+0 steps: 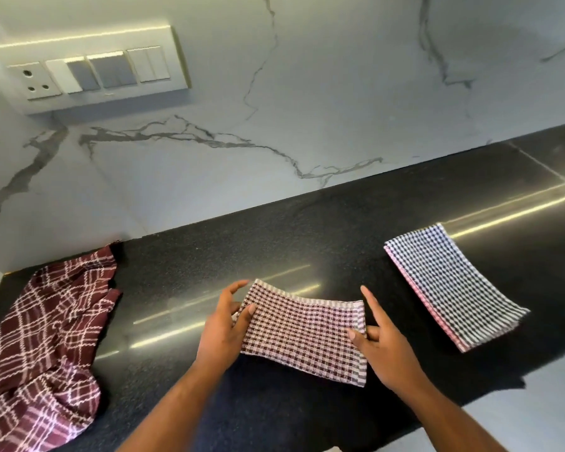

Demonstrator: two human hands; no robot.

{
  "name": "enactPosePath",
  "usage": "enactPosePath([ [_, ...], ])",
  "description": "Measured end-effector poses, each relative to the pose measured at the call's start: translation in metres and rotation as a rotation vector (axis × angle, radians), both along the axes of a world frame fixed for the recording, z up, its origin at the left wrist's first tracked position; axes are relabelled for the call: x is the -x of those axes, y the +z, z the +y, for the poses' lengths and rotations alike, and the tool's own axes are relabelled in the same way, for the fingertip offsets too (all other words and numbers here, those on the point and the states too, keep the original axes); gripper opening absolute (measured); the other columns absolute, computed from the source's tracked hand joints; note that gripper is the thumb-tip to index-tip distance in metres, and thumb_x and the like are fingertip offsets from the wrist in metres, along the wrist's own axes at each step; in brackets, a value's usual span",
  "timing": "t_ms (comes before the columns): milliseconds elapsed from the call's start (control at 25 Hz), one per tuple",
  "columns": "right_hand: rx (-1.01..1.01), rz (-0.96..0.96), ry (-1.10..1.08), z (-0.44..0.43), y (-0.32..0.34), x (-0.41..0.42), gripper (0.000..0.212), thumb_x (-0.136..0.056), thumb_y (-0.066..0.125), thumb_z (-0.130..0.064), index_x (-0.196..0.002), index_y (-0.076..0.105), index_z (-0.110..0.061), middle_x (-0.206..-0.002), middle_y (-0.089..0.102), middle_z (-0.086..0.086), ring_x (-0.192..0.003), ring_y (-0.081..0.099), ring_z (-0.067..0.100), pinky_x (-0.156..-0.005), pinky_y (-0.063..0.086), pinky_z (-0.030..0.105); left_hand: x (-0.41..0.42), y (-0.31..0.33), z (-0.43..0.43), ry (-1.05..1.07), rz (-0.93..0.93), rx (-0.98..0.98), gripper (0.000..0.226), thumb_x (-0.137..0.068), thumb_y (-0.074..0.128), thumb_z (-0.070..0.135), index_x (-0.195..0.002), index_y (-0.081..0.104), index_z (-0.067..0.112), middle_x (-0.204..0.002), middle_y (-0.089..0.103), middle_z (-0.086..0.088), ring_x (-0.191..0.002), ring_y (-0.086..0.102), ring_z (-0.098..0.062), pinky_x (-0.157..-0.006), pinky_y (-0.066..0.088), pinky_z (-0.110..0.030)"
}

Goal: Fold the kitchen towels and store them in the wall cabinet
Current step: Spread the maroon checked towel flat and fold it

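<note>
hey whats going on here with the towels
A person is folding kitchen towels on a black countertop. The left hand and right hand hold opposite ends of a small red checked towel, already folded into a narrow rectangle. A folded blue checked towel lies to the right, apparently done. A maroon plaid towel sits crumpled at the left, not yet folded. No cabinet is in view.

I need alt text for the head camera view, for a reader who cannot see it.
Two bare hands, left hand and right hand, hold the ends of a folded red checked towel on a black counter. A folded blue checked towel lies to the right, a crumpled maroon towel to the left.
</note>
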State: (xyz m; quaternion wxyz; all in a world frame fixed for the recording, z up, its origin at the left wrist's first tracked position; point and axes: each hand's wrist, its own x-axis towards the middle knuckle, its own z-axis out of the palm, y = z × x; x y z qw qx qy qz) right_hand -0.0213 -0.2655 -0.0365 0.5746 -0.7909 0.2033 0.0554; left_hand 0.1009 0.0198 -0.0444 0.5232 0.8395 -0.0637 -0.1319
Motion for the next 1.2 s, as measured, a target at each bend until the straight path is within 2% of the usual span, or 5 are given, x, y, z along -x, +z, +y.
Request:
enactPosePath([
  [160, 0.1, -0.068, -0.085, -0.055, 0.01, 0.036, 0.045, -0.099, 0.066, -0.018, -0.119, 0.066, -0.058, -0.105, 0.069, -0.041, -0.111, 0.067, 0.002, -0.081, 0.052, 0.006, -0.029, 0.018, -0.079, -0.267, -0.135, -0.068, 0.033, -0.103, 0.059, 0.017, -0.11, 0.07, 0.047, -0.114, 0.071, 0.02, -0.097, 0.07, 0.0, -0.078, 0.06, -0.023],
  [320, 0.118, -0.109, -0.215, -0.11, 0.014, 0.062, 0.036, -0.097, 0.069, -0.022, -0.125, 0.069, -0.046, -0.117, 0.068, -0.024, -0.109, 0.067, 0.01, -0.09, 0.062, 0.029, -0.059, 0.041, -0.172, -0.441, -0.307, -0.126, 0.032, -0.1, 0.062, 0.008, -0.108, 0.075, 0.036, -0.114, 0.069, 0.018, -0.1, 0.063, 0.012, -0.083, 0.05, -0.006],
  [480, 0.138, -0.122, -0.313, -0.165, 0.013, 0.077, 0.038, -0.097, 0.069, -0.021, -0.133, 0.068, -0.034, -0.11, 0.073, -0.012, -0.1, 0.071, 0.017, -0.083, 0.065, 0.045, -0.076, 0.053, -0.269, -0.587, -0.384, -0.169, 0.028, -0.1, 0.059, 0.006, -0.114, 0.074, 0.026, -0.116, 0.064, 0.015, -0.103, 0.062, 0.0, -0.092, 0.052, -0.016],
  [880, 0.349, -0.005, -0.258, -0.225, 0.003, 0.076, 0.051, -0.098, 0.065, -0.039, -0.146, 0.052, -0.033, -0.095, 0.071, -0.01, -0.084, 0.067, 0.006, -0.071, 0.051, 0.01, -0.079, 0.007, -0.367, -0.659, -0.352, -0.353, 0.049, -0.099, 0.06, 0.005, -0.142, 0.055, 0.027, -0.157, 0.046, 0.005, -0.146, 0.038, -0.02, -0.123, 0.031, -0.045],
  [1200, 0.462, -0.218, -0.12, -0.188, 0.03, 0.038, 0.041, -0.095, 0.069, -0.027, -0.136, 0.062, -0.027, -0.065, 0.056, -0.016, -0.064, 0.061, -0.002, -0.049, 0.045, 0.01, -0.055, 0.007, -0.269, -0.373, -0.493, -0.297, 0.042, -0.096, 0.063, 0.01, -0.135, 0.061, 0.025, -0.148, 0.054, 0.005, -0.137, 0.048, -0.016, -0.115, 0.03, -0.022],
])
